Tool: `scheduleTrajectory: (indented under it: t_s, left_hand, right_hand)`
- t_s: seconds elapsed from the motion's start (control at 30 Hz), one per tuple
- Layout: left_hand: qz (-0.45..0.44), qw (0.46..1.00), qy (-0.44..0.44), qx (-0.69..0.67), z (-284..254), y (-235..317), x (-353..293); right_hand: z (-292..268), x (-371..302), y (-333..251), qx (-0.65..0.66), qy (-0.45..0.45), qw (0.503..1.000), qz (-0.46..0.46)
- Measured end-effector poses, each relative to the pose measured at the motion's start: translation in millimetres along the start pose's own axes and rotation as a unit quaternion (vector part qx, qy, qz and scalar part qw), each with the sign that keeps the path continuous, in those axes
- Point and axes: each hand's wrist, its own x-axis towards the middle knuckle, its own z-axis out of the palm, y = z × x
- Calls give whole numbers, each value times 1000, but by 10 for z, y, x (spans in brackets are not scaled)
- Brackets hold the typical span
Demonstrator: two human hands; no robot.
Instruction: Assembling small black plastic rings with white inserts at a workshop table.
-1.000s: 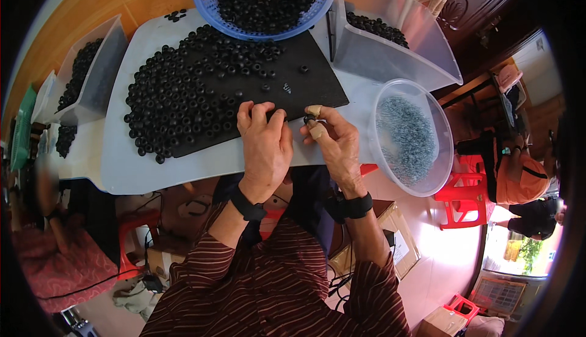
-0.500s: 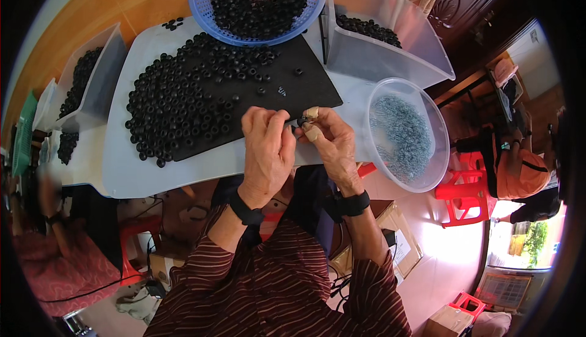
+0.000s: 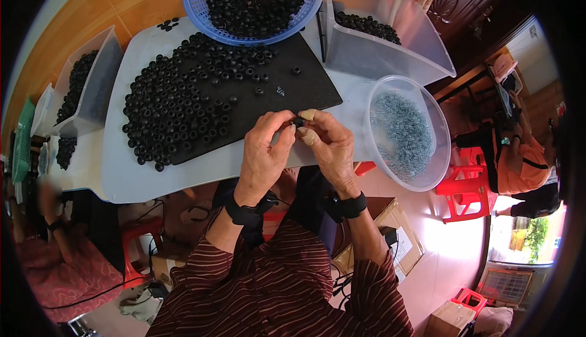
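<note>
Just in front of the black mat (image 3: 305, 93), my two hands meet at one small round black piece (image 3: 298, 122). My left hand (image 3: 261, 154) is closed, with forefinger and thumb at the piece's left side. From the other side my right hand (image 3: 332, 151) pinches it between thumb and forefinger, both wrapped in tan covers. Spread to the left, partly on the mat, is a pile of black ring-shaped pieces (image 3: 165, 102) with holes. A few tiny silvery bits (image 3: 280, 91) lie on the mat near my fingers.
A blue colander (image 3: 190, 7) of black pieces stands at the back. Clear bins (image 3: 390, 56) with more pieces sit right and left. Right of my hands is a clear bowl (image 3: 441, 154) of small bluish-silver parts. Red stools (image 3: 464, 181) and other people (image 3: 519, 166) are farther right.
My left hand has opened out from a curled shape, its thumb and forefinger now at the black piece. That piece shows more plainly between both hands.
</note>
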Motion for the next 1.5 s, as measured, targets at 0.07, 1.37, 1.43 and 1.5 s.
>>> scheduleTrajectory:
  t_s: [0.07,1.37,1.43,1.5]
  left_hand:
    - [-22,1000,-11,-6,-18,27,8]
    - [-177,958,1,-226,-431,102,-267]
    - [-189,957,-3,-219,-425,92,-267]
    - [-186,956,-5,-228,-402,65,-274]
  right_hand:
    - [-2,-2,5,-10,2,1000,-1]
    - [107,151,-189,-396,-77,906,-127]
    - [109,171,-161,-389,-74,911,-118]
    - [103,155,-140,-380,-71,916,-109]
